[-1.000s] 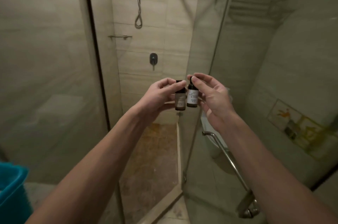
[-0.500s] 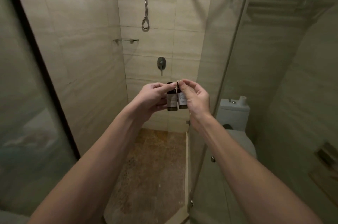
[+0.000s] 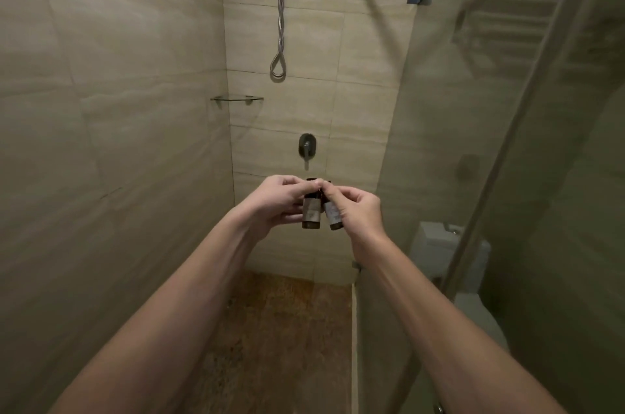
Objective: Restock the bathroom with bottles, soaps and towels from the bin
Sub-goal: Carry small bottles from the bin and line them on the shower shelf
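Two small dark brown bottles with pale labels hang side by side in front of me, inside the shower stall. My left hand [image 3: 275,200] pinches the left bottle [image 3: 311,215] by its cap. My right hand [image 3: 356,210] pinches the right bottle [image 3: 333,215], which tilts slightly. The two hands touch at the fingertips above the caps. A small glass corner shelf [image 3: 236,99] sits on the wall up and to the left of the hands, with nothing on it.
The shower mixer [image 3: 307,146] and hanging hose [image 3: 279,41] are on the back wall. A glass partition [image 3: 439,143] stands at the right, with a toilet [image 3: 453,254] behind it. Brown stone floor [image 3: 280,329] lies below.
The view has moved into the shower stall and the door frame and blue bin have left the view. Both hands keep the bottles held together, now closer to the back wall.
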The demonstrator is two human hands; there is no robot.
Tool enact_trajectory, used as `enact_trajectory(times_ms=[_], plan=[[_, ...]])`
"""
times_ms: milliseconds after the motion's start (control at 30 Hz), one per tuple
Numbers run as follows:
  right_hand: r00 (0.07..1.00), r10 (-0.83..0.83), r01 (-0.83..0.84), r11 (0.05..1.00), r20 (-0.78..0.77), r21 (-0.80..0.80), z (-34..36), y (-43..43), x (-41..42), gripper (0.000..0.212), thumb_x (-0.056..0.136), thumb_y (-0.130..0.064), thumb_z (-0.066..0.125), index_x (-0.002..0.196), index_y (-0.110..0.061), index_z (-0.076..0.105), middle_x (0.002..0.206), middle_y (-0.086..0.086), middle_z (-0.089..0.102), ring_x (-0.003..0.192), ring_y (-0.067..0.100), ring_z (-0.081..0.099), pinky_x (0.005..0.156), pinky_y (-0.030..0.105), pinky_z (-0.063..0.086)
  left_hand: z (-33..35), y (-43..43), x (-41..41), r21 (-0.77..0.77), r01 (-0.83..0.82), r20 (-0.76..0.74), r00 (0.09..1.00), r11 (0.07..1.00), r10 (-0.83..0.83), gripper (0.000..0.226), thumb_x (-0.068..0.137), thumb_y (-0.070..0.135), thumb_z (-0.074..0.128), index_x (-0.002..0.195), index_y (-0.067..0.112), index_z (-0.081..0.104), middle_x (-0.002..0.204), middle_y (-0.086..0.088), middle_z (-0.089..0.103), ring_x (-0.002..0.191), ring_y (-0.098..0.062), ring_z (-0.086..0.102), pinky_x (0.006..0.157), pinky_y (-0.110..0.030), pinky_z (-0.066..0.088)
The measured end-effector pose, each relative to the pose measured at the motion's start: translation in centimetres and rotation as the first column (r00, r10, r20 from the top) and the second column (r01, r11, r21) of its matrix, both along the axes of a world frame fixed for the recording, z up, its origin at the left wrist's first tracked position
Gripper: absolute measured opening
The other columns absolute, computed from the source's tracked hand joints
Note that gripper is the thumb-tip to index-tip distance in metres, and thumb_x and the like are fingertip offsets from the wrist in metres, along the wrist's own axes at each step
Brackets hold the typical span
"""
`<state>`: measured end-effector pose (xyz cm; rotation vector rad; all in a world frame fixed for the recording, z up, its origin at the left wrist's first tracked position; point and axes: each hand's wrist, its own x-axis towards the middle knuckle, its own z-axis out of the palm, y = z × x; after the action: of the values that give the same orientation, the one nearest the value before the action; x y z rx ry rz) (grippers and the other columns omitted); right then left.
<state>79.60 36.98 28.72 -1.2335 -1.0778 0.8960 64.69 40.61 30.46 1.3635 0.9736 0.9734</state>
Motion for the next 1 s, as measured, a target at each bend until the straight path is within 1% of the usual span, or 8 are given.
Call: enact_trajectory(times_ms=[67,133,200,267,367,467,633,1000], plan=[[0.998,0.050,-0.050,0.999,0.046,-0.003,0.3,2.7,-0.7,0.030,0.083,-0.044,0.077,0.090,-0.015,0.078,0.084,0.001,0.078,0.083,0.017,0.072,0.066,0.027,0.054,-0.5,2.8,-1.0,-0.020,-0.026,0.020,0.999,0.999,0.026,0.031,0.085,0.036,0.077,0.100,0.012,0.066,0.085,-0.004,0.074,0.074,-0.014,0.072,0.062,-0.025,0.056],[0.993,0.080,-0.079,0.997,0.084,-0.009,0.5,5.9,-1.2,0.029,0.084,-0.044,0.077,0.087,-0.015,0.078,0.080,-0.001,0.078,0.074,0.011,0.069,0.056,0.019,0.050,-0.8,5.5,-1.9,-0.034,-0.032,0.036,0.999,0.999,0.033,0.030,0.084,0.037,0.078,0.097,0.013,0.065,0.092,-0.006,0.075,0.082,-0.017,0.074,0.066,-0.027,0.057],[0.990,0.113,-0.109,0.993,0.085,-0.045,0.7,9.5,-1.6,0.026,0.085,-0.041,0.076,0.082,-0.015,0.077,0.075,-0.001,0.076,0.068,0.009,0.065,0.051,0.018,0.048,-0.9,8.2,-2.8,-0.037,-0.035,0.037,0.999,0.999,0.037,0.030,0.083,0.038,0.078,0.098,0.015,0.066,0.096,-0.007,0.076,0.086,-0.018,0.074,0.071,-0.029,0.058],[0.985,0.166,-0.162,0.983,0.047,-0.088,1.3,13.4,-2.3,0.025,0.086,-0.036,0.077,0.076,-0.013,0.075,0.070,0.000,0.073,0.067,0.013,0.064,0.052,0.021,0.047,-0.6,10.8,-4.0,-0.049,-0.043,0.048,0.998,0.998,0.045,0.030,0.084,0.035,0.077,0.102,0.015,0.064,0.104,-0.008,0.076,0.091,-0.019,0.073,0.077,-0.031,0.059],[0.976,0.215,-0.213,0.976,0.036,-0.050,3.0,19.6,-3.7,0.027,0.086,-0.034,0.077,0.069,-0.013,0.072,0.065,-0.002,0.069,0.070,0.015,0.062,0.064,0.028,0.049,1.0,15.2,-6.3,-0.040,-0.059,0.009,0.998,0.997,0.060,0.027,0.086,0.034,0.075,0.104,0.019,0.063,0.112,-0.007,0.076,0.095,-0.019,0.071,0.086,-0.032,0.057],[0.960,0.277,-0.278,0.961,0.047,0.008,5.2,25.6,-5.2,0.025,0.087,-0.035,0.076,0.073,-0.015,0.071,0.067,-0.006,0.067,0.067,0.010,0.060,0.067,0.030,0.051,3.7,20.0,-8.7,0.015,-0.152,0.000,0.988,0.988,0.152,0.025,0.085,0.035,0.075,0.103,0.021,0.066,0.109,-0.004,0.077,0.087,-0.013,0.072,0.074,-0.026,0.058],[0.936,0.351,-0.351,0.936,0.010,0.012,8.5,34.7,-7.0,0.022,0.087,-0.035,0.076,0.080,-0.016,0.070,0.075,-0.004,0.069,0.060,0.003,0.063,0.054,0.019,0.052,8.1,28.1,-12.1,0.066,-0.278,-0.021,0.960,0.958,0.280,0.026,0.085,0.037,0.076,0.105,0.023,0.067,0.111,-0.003,0.076,0.082,-0.012,0.072,0.071,-0.025,0.057],[0.929,0.369,-0.367,0.929,-0.035,0.057,10.7,51.0,-12.5,0.016,0.090,-0.030,0.074,0.088,-0.014,0.072,0.088,0.002,0.071,0.073,0.013,0.064,0.065,0.027,0.056,10.6,43.9,-18.4,0.096,-0.337,-0.031,0.939,0.937,0.341,0.026,0.085,0.037,0.078,0.105,0.022,0.068,0.106,-0.001,0.076,0.075,-0.010,0.071,0.068,-0.024,0.058]])
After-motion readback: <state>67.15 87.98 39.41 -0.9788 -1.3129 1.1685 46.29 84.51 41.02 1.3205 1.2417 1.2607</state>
